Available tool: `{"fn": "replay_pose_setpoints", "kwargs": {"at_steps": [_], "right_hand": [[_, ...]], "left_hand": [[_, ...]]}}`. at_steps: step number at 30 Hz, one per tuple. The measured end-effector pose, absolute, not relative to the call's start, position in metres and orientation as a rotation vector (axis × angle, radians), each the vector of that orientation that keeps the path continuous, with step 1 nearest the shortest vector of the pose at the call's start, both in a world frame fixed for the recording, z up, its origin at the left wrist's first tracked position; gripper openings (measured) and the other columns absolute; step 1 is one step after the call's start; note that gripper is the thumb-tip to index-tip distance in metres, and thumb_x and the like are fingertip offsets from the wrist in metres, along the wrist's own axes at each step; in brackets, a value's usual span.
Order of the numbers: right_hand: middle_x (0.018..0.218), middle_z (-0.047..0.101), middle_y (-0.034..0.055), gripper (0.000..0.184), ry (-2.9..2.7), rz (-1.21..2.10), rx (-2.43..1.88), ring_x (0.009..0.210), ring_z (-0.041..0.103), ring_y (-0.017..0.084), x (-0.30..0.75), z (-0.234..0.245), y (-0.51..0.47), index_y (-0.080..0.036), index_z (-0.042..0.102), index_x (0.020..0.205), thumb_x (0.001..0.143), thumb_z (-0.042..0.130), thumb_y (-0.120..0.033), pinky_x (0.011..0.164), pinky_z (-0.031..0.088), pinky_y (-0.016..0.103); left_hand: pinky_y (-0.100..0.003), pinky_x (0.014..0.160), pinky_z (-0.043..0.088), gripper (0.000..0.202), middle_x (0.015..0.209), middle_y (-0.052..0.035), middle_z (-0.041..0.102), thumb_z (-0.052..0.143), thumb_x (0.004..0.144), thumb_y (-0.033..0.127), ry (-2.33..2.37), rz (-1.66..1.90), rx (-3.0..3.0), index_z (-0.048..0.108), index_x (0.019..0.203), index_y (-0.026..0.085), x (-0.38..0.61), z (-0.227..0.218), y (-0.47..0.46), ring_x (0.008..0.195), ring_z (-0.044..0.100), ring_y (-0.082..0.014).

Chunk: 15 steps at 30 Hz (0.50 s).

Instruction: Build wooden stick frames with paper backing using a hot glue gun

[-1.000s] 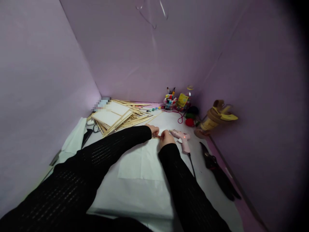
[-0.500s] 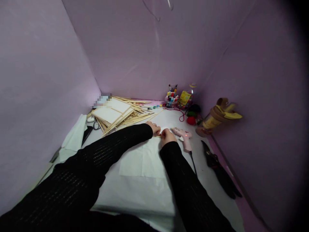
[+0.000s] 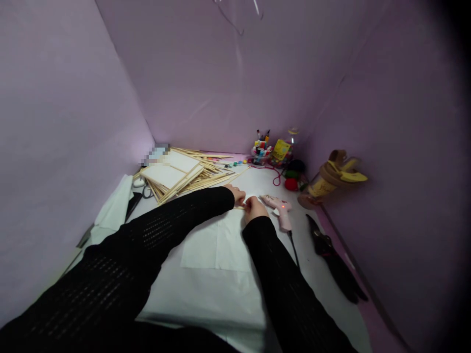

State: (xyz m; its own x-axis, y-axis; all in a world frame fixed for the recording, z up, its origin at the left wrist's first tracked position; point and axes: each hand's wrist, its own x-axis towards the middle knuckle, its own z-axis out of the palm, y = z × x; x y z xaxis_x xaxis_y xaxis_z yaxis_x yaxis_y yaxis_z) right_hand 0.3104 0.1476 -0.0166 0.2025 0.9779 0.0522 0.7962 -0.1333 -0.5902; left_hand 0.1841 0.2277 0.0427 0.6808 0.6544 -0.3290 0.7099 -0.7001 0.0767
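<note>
My left hand and my right hand are close together at the middle of the table. The fingers of both are closed around a thin wooden stick, most of which they hide. The stick lies along the top of a folded white tissue. Just right of my right hand rests a pink glue gun with a small red light on; its black cord runs toward me.
Wooden sticks and a white panel with a stick frame are piled back left. A pot of pens and yarn balls stand at the back. Black pruning shears and a brown cup are on the right.
The view has shifted very slightly. Both hands stay at the stick with almost no visible movement.
</note>
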Motion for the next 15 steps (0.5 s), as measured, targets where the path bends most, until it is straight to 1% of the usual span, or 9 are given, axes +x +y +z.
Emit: {"fn": "replay_pose_setpoints", "kwargs": {"at_steps": [2, 4, 6, 9, 12, 15], "right_hand": [[0.066, 0.048, -0.0003, 0.008, -1.643, 0.477, -1.982, 0.063, 0.042, 0.014, 0.31, -0.017, 0.149, -0.021, 0.052, 0.082, 0.075, 0.051, -0.016, 0.056, 0.026, 0.024], [0.065, 0.048, -0.0005, 0.008, -1.637, 0.476, -1.987, 0.062, 0.042, 0.014, 0.309, -0.017, 0.15, -0.021, 0.052, 0.081, 0.075, 0.051, -0.016, 0.055, 0.025, 0.024], [0.065, 0.048, -0.0007, 0.008, -1.632, 0.477, -1.996, 0.062, 0.042, 0.014, 0.309, -0.018, 0.15, -0.021, 0.051, 0.081, 0.074, 0.051, -0.015, 0.055, 0.025, 0.024], [0.065, 0.048, -0.0013, 0.007, -1.63, 0.483, -2.009, 0.062, 0.041, 0.013, 0.309, -0.018, 0.151, -0.02, 0.05, 0.08, 0.075, 0.051, -0.016, 0.055, 0.025, 0.024], [0.065, 0.048, -0.0017, 0.007, -1.635, 0.493, -2.017, 0.061, 0.04, 0.012, 0.309, -0.017, 0.15, -0.02, 0.051, 0.082, 0.075, 0.051, -0.018, 0.054, 0.024, 0.024], [0.066, 0.049, -0.0015, 0.008, -1.639, 0.498, -2.02, 0.06, 0.041, 0.012, 0.308, -0.016, 0.15, -0.019, 0.051, 0.083, 0.075, 0.051, -0.016, 0.054, 0.024, 0.024]], "left_hand": [[-0.025, 0.078, 0.039, 0.026, 0.102, -0.0001, 0.063, 0.061, 0.073, 0.027, 1.1, -0.391, 2.679, 0.059, 0.099, 0.027, 0.181, 0.047, 0.228, 0.089, 0.058, -0.0168], [-0.023, 0.075, 0.04, 0.028, 0.101, 0.001, 0.063, 0.062, 0.072, 0.025, 1.093, -0.396, 2.664, 0.059, 0.1, 0.027, 0.179, 0.048, 0.228, 0.088, 0.058, -0.0155], [-0.024, 0.074, 0.04, 0.026, 0.098, 0.0011, 0.063, 0.062, 0.071, 0.025, 1.096, -0.415, 2.651, 0.059, 0.097, 0.026, 0.177, 0.046, 0.228, 0.087, 0.058, -0.0158], [-0.025, 0.077, 0.039, 0.025, 0.098, 0.0006, 0.063, 0.063, 0.072, 0.026, 1.111, -0.41, 2.651, 0.058, 0.096, 0.026, 0.177, 0.041, 0.227, 0.089, 0.058, -0.0167], [-0.029, 0.082, 0.036, 0.02, 0.1, -0.002, 0.062, 0.061, 0.076, 0.036, 1.125, -0.392, 2.666, 0.059, 0.093, 0.025, 0.178, 0.038, 0.226, 0.089, 0.057, -0.0173], [-0.031, 0.085, 0.034, 0.024, 0.099, -0.0029, 0.062, 0.056, 0.08, 0.046, 1.138, -0.39, 2.67, 0.059, 0.088, 0.024, 0.18, 0.037, 0.226, 0.087, 0.056, -0.017]]}}
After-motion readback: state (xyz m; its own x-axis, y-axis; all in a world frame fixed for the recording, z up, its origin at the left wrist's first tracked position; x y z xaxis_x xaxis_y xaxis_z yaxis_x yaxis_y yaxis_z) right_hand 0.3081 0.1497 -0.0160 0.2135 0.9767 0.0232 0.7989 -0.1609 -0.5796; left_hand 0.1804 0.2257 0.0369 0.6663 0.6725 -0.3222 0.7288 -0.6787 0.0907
